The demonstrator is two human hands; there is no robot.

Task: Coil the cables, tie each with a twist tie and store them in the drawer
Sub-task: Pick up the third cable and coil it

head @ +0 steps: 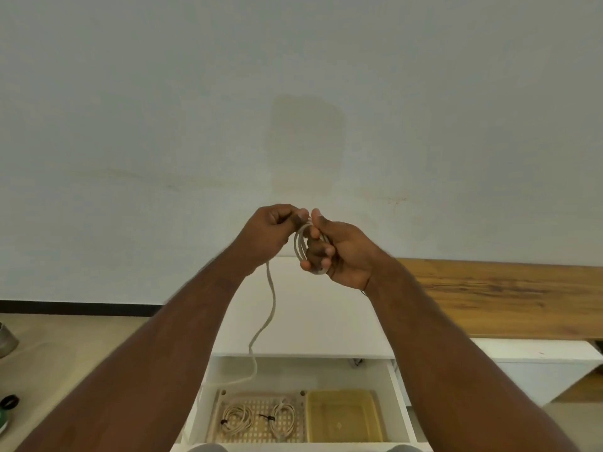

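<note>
Fingers of the right hand curl round white cable loops while the left hand pinches its trailing end, above an open drawer holding two tied coils in a slotted tray beside a yellow tub; no writing is readable.

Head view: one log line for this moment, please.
phase: coiling | right hand: holds white cable coil | left hand: feeds tail | open white drawer: two tied coils in beige basket
</note>
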